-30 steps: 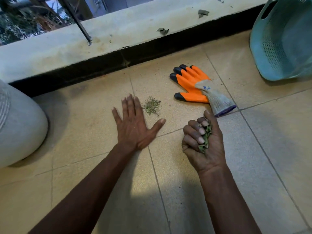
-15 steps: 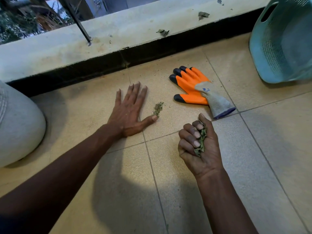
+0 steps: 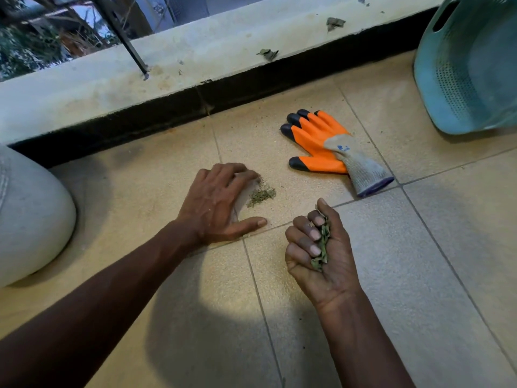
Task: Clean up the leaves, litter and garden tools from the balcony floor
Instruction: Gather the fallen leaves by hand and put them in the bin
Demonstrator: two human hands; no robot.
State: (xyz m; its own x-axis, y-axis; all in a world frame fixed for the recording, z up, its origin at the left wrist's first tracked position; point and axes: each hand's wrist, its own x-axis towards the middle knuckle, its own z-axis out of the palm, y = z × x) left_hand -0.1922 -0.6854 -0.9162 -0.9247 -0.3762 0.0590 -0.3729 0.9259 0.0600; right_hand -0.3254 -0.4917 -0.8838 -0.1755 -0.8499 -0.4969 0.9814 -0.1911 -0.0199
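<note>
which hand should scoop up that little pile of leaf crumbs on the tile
Left. The left hand rests on the floor with its fingers right beside the crumb pile and holds nothing; the right hand is farther off, palm up, gripping a bunch of leaves.

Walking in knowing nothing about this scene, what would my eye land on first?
The bright orange rubber-coated work glove with black fingertips and a grey knit cuff, lying flat on the beige floor tiles near the concrete ledge, stands out most. Nearer the camera, the right hand grips a bunch of dry green leaves, while the left hand rests on the tile beside a small pile of crumbled green leaf bits.
</note>
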